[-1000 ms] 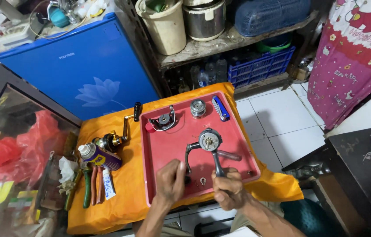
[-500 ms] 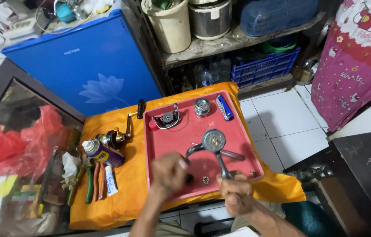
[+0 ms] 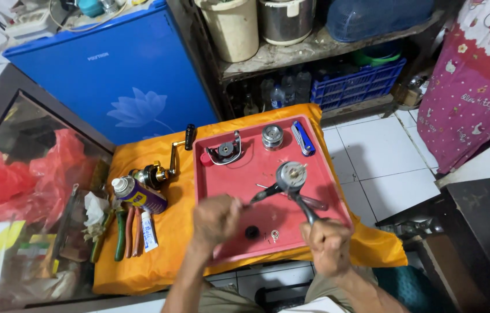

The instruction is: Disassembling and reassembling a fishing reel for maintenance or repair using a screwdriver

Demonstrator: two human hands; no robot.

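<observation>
While the right hand (image 3: pixel 327 246) closes into a fist around the stem of a fishing reel body (image 3: pixel 291 175), holding it up over the centre of the red tray (image 3: pixel 337 191), the left hand (image 3: pixel 216 219) grips the dark handle of a slim tool, probably a screwdriver (image 3: pixel 259 195), whose tip reaches the side of the reel. Both hands are fully closed on what they hold. My reading is that the reel is being taken apart or put back together, and that a small fastener on its side is being worked just now; the next move calls for a steady hold on the stem and the tip kept square in its seat so it does not slip.

In the upper part of the tray lie a rotor with its wire bail (image 3: pixel 224 152), a metal spool (image 3: pixel 272 137) and a blue folding knife (image 3: pixel 302 138); near the lower edge sit a black knob (image 3: pixel 251 232) and small loose parts (image 3: pixel 272 235). On the orange cloth (image 3: pixel 169 243) at centre left rest a second reel with a crank (image 3: pixel 161 169), a spray can (image 3: pixel 138 195), a small tube (image 3: pixel 149 230) and pliers (image 3: pixel 120 233).

The tool tip is blurred, so its kind and exact contact cannot be confirmed. The loose parts are too small to identify.
</observation>
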